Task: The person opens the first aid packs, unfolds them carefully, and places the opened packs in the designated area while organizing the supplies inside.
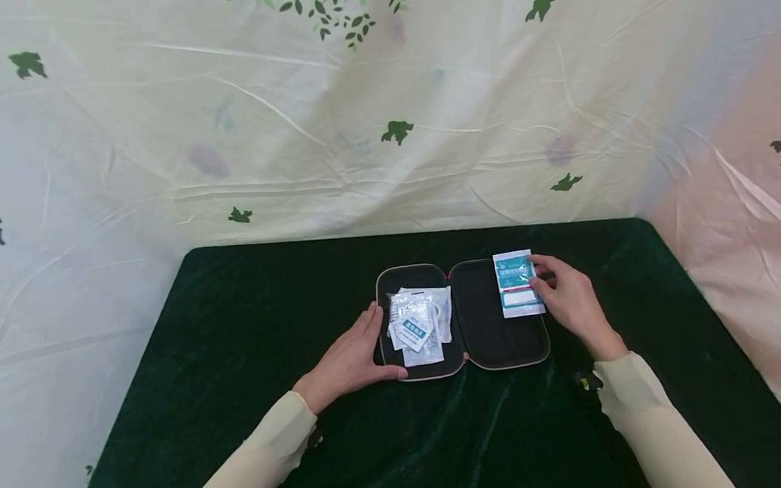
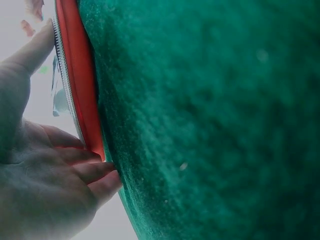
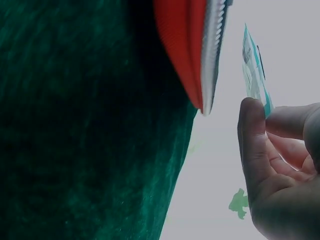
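An unzipped case (image 1: 500,346) lies spread flat, black inside and red outside in the wrist views. Several white packets (image 1: 425,353) are piled in its left half, topped by a small white-and-blue sachet (image 1: 413,333). My left hand (image 1: 347,357) rests along the case's left edge, thumb at the near corner, fingers extended. In the left wrist view those fingers touch the red side (image 2: 82,75) below the zipper. With thumb and fingers, my right hand (image 1: 571,299) pinches the right edge of a teal-and-white packet (image 1: 517,280). That packet overlaps the case's right half from above.
Dark green velvety cloth (image 1: 265,306) covers the table under the case. Behind the table hangs a pale curtain (image 1: 330,165) with leaf and bird prints, and a pinkish one (image 1: 758,248) hangs at the right.
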`<action>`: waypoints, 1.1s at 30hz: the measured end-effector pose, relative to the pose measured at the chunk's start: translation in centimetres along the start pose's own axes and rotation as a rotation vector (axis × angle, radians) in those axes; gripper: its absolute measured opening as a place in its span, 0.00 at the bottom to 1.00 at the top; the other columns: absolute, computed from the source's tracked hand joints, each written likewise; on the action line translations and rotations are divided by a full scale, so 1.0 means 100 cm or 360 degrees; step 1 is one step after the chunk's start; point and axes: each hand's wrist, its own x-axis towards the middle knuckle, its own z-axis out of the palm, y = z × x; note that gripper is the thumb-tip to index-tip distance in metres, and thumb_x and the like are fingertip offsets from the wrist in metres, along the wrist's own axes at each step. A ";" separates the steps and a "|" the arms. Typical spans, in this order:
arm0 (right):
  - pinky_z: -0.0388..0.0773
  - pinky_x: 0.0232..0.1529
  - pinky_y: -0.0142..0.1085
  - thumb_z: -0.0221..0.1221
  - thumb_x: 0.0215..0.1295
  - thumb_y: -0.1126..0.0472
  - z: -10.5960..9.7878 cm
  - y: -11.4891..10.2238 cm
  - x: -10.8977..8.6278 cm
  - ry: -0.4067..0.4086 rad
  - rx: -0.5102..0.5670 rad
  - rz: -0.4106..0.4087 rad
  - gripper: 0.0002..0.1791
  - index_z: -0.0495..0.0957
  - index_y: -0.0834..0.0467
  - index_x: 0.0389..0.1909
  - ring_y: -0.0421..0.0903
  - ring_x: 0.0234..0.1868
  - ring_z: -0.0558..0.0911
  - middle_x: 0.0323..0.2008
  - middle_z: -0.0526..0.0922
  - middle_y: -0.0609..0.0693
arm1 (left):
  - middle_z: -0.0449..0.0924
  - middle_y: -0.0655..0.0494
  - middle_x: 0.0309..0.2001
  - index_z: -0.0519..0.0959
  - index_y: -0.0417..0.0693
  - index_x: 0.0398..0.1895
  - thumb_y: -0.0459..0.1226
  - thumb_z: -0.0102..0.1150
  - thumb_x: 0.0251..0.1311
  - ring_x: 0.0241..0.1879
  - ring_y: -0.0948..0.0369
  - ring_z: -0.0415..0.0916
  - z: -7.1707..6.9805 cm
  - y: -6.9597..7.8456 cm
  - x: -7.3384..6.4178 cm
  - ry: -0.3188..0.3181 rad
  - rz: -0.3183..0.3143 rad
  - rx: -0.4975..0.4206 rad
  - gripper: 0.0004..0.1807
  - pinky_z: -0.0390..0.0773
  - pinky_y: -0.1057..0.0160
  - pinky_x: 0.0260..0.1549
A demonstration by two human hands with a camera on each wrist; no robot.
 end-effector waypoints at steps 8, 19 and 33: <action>0.74 0.35 0.42 0.56 0.77 0.65 0.000 0.008 0.004 -0.0084 -0.0120 0.0014 0.24 0.71 0.64 0.71 0.56 0.40 0.77 0.54 0.77 0.66 | 0.38 0.45 0.84 0.45 0.43 0.84 0.66 0.69 0.57 0.82 0.50 0.40 0.000 -0.001 0.000 -0.0007 0.0011 -0.0004 0.64 0.52 0.47 0.77; 0.74 0.37 0.43 0.58 0.75 0.66 0.003 0.009 0.008 -0.0202 -0.0200 -0.0017 0.26 0.70 0.66 0.71 0.57 0.42 0.77 0.54 0.78 0.68 | 0.38 0.46 0.84 0.44 0.43 0.84 0.66 0.68 0.57 0.82 0.50 0.40 0.000 0.000 0.000 -0.0016 0.0011 -0.0001 0.65 0.51 0.49 0.77; 0.79 0.41 0.45 0.57 0.75 0.66 0.017 0.000 0.014 -0.0257 -0.0194 -0.0003 0.25 0.70 0.67 0.71 0.57 0.43 0.80 0.54 0.79 0.68 | 0.38 0.46 0.84 0.43 0.43 0.84 0.66 0.69 0.57 0.82 0.50 0.39 -0.001 -0.001 0.000 -0.0017 0.0007 -0.0019 0.65 0.51 0.48 0.77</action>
